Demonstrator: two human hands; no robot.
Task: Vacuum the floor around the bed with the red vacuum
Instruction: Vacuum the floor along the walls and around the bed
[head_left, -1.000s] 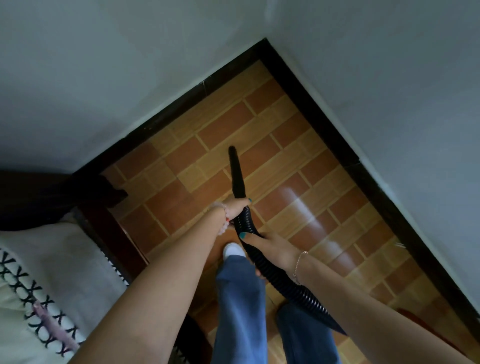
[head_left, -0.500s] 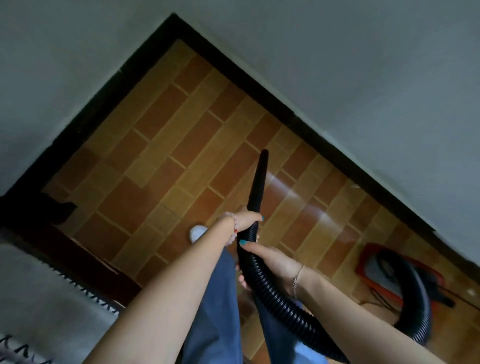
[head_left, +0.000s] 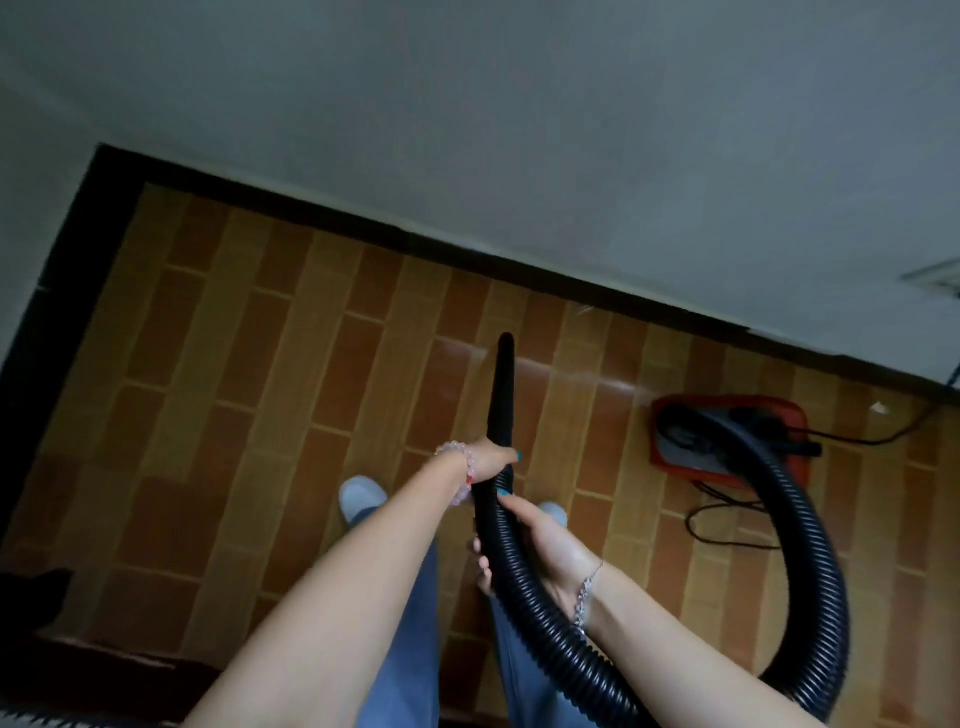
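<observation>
Two hands are gripping the working end of the machine. The left hand (head_left: 485, 462) is clenching around the base of the black nozzle (head_left: 504, 395), and the right hand (head_left: 540, 545) is grasping the ribbed hose (head_left: 810, 545) just behind it, with its fingers curling underneath. The nozzle is pointing down and away towards the tiled floor (head_left: 260, 389), its tip nearing the dark baseboard (head_left: 363, 228) under the pale wall (head_left: 519, 130). Whether the tip is actually touching the tiles is too hard to tell.

The red vacuum (head_left: 727, 441) is sitting on the floor to the right, close to the baseboard. The hose is arcing from it in a wide loop back to the hands, and its power cord (head_left: 727, 525) is trailing loosely beside it.

As a judgement, the task is running somewhere in its middle: the person is standing with the tool in hand and is working the strip of floor along the wall. No debris is showing on the tiles, so nothing is marking cleaned ground from uncleaned. Only a dark shape (head_left: 47, 592) is showing at the lower left, possibly part of the bed, so the ground around the bed is lying almost wholly out of view. How much is remaining there cannot be judged.
</observation>
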